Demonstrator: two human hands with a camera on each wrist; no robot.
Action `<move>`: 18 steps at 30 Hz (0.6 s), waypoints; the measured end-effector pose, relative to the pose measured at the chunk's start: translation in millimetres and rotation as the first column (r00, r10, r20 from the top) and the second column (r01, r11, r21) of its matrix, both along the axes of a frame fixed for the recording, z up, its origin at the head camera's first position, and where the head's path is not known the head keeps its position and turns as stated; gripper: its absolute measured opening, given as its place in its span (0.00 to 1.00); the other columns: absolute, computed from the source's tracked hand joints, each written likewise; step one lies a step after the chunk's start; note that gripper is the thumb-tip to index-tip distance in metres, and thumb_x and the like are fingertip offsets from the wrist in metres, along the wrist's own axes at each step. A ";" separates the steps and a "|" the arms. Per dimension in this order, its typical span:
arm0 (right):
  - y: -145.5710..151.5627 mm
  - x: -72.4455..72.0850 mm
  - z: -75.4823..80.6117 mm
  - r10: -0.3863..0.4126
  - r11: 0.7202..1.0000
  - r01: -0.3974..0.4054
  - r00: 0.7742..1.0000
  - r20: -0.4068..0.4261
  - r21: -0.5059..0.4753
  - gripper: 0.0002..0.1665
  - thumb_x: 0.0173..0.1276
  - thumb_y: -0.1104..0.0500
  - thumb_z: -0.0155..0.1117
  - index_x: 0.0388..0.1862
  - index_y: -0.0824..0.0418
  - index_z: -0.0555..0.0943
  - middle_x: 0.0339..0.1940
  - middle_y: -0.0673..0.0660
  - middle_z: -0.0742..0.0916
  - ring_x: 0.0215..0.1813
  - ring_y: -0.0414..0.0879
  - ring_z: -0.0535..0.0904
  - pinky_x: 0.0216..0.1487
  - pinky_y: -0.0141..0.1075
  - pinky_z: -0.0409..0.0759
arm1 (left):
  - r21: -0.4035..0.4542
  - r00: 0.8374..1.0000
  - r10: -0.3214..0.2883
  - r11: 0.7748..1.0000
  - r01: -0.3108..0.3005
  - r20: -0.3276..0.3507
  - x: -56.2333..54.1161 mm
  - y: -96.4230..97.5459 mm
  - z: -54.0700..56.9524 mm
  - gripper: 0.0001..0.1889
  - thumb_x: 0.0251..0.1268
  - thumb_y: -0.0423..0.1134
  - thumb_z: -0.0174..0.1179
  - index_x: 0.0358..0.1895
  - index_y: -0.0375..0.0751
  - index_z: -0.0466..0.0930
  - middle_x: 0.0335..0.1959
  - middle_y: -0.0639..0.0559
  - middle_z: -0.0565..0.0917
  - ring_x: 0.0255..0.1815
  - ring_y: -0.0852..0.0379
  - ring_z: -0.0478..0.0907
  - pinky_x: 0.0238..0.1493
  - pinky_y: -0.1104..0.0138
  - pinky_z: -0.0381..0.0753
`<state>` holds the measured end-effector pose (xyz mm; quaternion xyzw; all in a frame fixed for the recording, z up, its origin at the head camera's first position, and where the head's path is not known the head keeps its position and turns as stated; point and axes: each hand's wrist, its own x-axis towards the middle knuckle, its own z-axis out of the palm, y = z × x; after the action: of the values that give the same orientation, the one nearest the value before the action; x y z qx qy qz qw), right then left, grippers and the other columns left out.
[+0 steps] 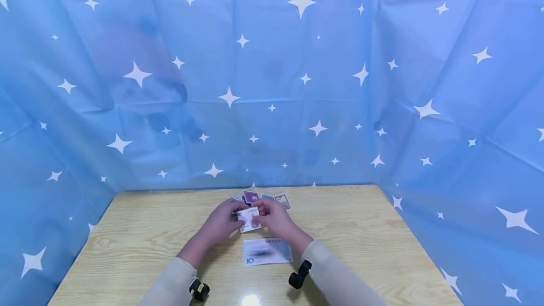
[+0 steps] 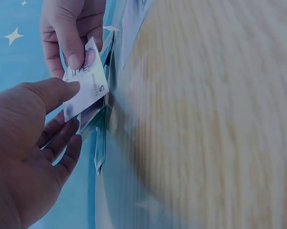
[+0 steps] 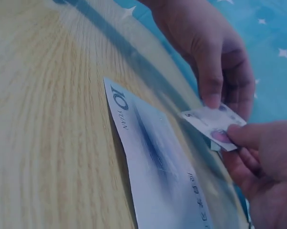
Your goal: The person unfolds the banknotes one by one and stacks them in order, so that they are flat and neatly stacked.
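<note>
A small white and purple banknote (image 1: 249,221) marked 5, looking folded, is held between both hands above the table. My left hand (image 1: 222,222) pinches its left side, thumb on the near face; in the left wrist view the other left fingers (image 2: 67,152) are loosely bent behind it. My right hand (image 1: 277,218) pinches the opposite side, its thumb over a pinkish printed patch. A larger pale 10 yuan note (image 1: 272,255) lies on the table closer to the body, printed side up, touched by neither hand.
Just beyond the hands, several small folded notes or cards lie along the back of the wood-grain table (image 1: 361,249), among them a purple one (image 1: 250,196) and a brownish one (image 1: 282,199). A blue star-patterned curtain (image 1: 272,74) surrounds the table's back and sides.
</note>
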<state>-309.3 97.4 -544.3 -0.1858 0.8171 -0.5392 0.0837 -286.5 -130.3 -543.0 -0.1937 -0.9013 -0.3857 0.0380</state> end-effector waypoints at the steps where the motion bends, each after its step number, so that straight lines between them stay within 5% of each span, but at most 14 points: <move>1: 1.6 1.5 -0.1 -0.002 1.000 0.002 1.000 0.009 -0.014 0.21 0.72 0.65 0.79 0.62 0.58 0.87 0.36 0.54 0.83 0.36 0.44 0.77 0.34 0.32 0.78 | 0.009 1.000 -0.005 1.000 0.005 -0.001 0.4 0.8 0.4 0.19 0.68 0.31 0.77 0.61 0.44 0.89 0.56 0.50 0.86 0.60 0.47 0.83 0.66 0.47 0.83; 9: 11.8 10.4 0.9 -0.013 0.998 0.014 1.000 0.023 -0.061 0.20 0.73 0.65 0.79 0.62 0.58 0.88 0.37 0.53 0.84 0.36 0.43 0.77 0.34 0.30 0.76 | 0.077 1.000 -0.031 0.997 0.030 0.003 5.4 7.4 1.4 0.19 0.70 0.30 0.75 0.62 0.46 0.89 0.55 0.53 0.86 0.61 0.48 0.83 0.67 0.46 0.82; 18: 23.3 23.8 11.4 -0.027 0.997 0.026 0.999 -0.018 -0.078 0.20 0.71 0.67 0.78 0.60 0.61 0.89 0.37 0.53 0.87 0.39 0.45 0.81 0.36 0.29 0.79 | 0.231 0.993 -0.096 0.970 0.077 0.070 11.2 11.4 1.7 0.18 0.73 0.31 0.72 0.62 0.50 0.88 0.53 0.55 0.85 0.52 0.55 0.82 0.55 0.61 0.87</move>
<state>-285.5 120.7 -532.9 -0.1832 0.7987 -0.5699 0.0614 -275.3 -118.8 -541.2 -0.2116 -0.8425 -0.4953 0.0067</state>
